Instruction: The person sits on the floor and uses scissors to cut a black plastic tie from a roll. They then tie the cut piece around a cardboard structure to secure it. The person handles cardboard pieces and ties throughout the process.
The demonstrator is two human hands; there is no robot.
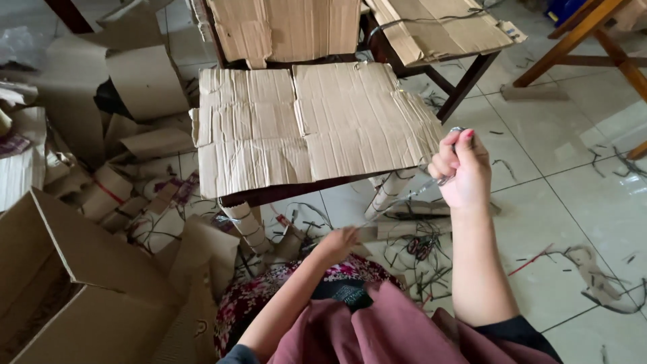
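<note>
My right hand point(461, 168) is raised at the right edge of a low table and is closed around the handle of a thin metal tool point(404, 197), likely scissors, whose blurred shaft slants down to the left. My left hand point(339, 240) is lower, under the table's front edge, pinching the tool's lower end next to a strip of cardboard point(394, 230). A flattened, creased cardboard sheet point(317, 128) covers the dark table top point(269, 195) in front of me.
An open cardboard box point(81, 290) stands at the lower left. Torn cardboard pieces point(128, 101) pile up on the left. More cardboard lies on a second table point(431, 27) behind. Strips and scraps point(593, 276) litter the tiled floor; wooden legs point(593, 40) stand top right.
</note>
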